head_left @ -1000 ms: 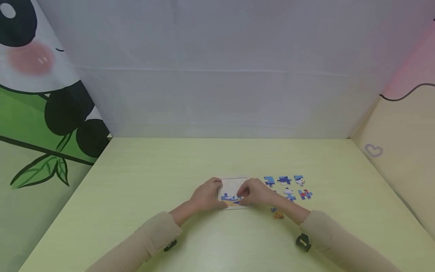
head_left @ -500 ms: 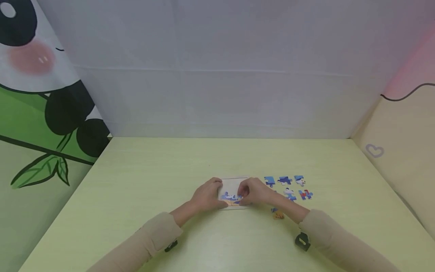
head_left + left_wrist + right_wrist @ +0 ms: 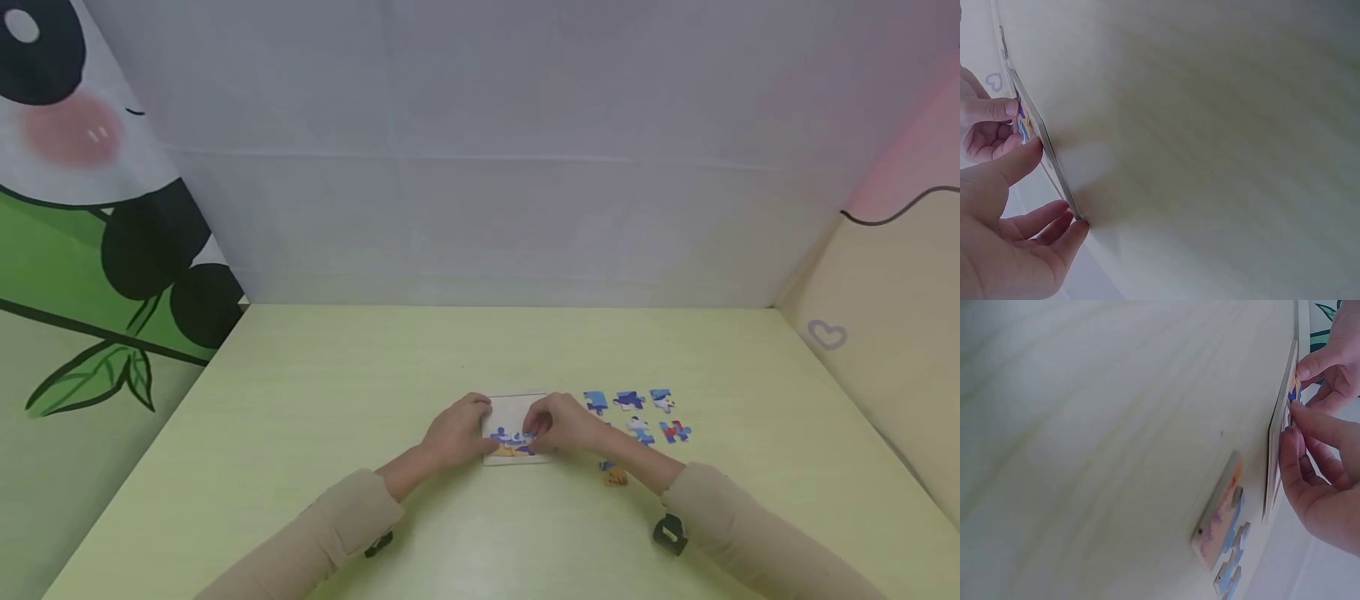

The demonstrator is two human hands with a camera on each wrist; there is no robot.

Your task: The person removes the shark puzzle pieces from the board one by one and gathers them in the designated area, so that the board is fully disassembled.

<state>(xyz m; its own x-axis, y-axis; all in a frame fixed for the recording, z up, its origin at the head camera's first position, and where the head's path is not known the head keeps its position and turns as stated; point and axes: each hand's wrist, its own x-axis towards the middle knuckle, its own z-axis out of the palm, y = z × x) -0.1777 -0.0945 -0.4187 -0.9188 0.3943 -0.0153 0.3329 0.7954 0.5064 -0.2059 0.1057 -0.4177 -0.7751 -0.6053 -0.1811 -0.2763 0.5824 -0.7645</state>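
Pale green desk [image 3: 300,433], panda mural at left; no legible writing.
Left hand [image 3: 455,433] steadies the puzzle board [image 3: 514,412]; right hand [image 3: 564,425] pinches a puzzle piece [image 3: 525,436] onto it.

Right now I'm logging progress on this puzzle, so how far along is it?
A few blue and orange pieces already sit along the near edge of the puzzle board. The left hand steadies the board while the right hand presses a piece into it. At least six loose pieces wait to its right on the table.
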